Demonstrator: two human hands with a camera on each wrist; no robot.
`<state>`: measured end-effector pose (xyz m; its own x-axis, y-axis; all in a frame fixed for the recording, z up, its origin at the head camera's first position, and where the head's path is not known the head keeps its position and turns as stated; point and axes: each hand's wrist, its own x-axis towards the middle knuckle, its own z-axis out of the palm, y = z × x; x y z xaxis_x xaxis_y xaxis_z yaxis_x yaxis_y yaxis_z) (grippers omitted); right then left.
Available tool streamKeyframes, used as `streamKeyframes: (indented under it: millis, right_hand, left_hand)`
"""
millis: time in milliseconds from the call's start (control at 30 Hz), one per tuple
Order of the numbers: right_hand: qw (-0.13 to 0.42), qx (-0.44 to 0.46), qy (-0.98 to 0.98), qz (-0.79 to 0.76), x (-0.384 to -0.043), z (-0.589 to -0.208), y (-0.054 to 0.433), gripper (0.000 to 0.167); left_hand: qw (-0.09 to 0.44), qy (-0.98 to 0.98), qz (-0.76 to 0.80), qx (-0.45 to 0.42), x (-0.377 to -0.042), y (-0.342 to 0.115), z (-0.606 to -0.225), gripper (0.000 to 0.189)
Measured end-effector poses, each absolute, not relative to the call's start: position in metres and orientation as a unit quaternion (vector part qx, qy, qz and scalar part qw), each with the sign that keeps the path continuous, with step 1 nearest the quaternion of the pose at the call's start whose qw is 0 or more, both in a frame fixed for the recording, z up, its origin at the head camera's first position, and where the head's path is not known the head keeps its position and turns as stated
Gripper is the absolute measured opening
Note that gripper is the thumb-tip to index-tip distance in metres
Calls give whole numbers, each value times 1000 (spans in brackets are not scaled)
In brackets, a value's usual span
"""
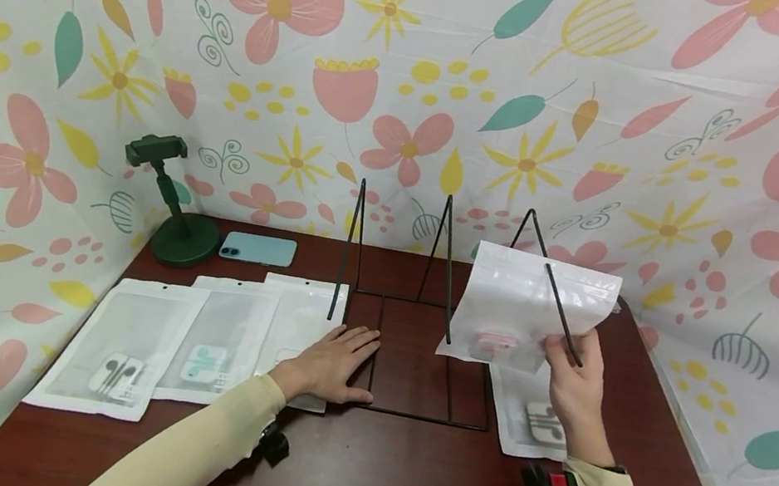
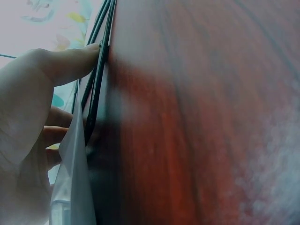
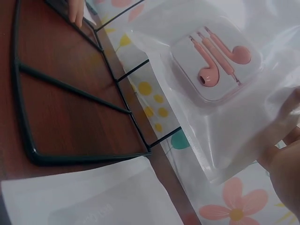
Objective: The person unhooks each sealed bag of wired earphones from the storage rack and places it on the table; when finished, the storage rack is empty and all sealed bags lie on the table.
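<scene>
My right hand (image 1: pixel 575 380) pinches the lower right edge of a white zip bag (image 1: pixel 540 299), holding it raised and tilted above the right part of a black wire rack (image 1: pixel 409 416). Inside it, pink earphones (image 3: pixel 218 61) in a clear square case show plainly in the right wrist view. In the head view, the rack's right slanted rod (image 1: pixel 555 289) crosses in front of the bag. My left hand (image 1: pixel 333 365) rests with fingers stretched over the rack's left base edge and a flat zip bag (image 1: pixel 306 298); its thumb touches the black wire in the left wrist view.
Two more bags lie at the left, one with dark earphones (image 1: pixel 116 376), one with a mint-coloured set (image 1: pixel 203 364). Another bag (image 1: pixel 529 419) lies right of the rack. A green phone stand (image 1: pixel 184 238) and a light blue phone (image 1: pixel 258 248) are behind. Floral cloth (image 1: pixel 415 70) borders the table.
</scene>
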<state>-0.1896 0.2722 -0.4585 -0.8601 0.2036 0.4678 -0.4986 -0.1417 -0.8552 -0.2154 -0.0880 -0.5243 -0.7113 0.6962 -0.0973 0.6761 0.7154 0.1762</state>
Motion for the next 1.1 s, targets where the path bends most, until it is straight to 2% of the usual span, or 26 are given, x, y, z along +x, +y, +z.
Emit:
streamKeyframes:
  millis: [300,667,1100]
  right_hand:
    - [239,132,-620,736,-172,-459,277,30]
    - [216,202,-582,757,-161,-464,281,42]
    - [217,194,-632,718,-150,-468,287,33]
  left_hand:
    - [77,924,58,370,-216,-87,-525,89]
    - [74,924,59,370,-215,-88,-525,89]
    - [77,925,55,367,-215,-89,-525,89]
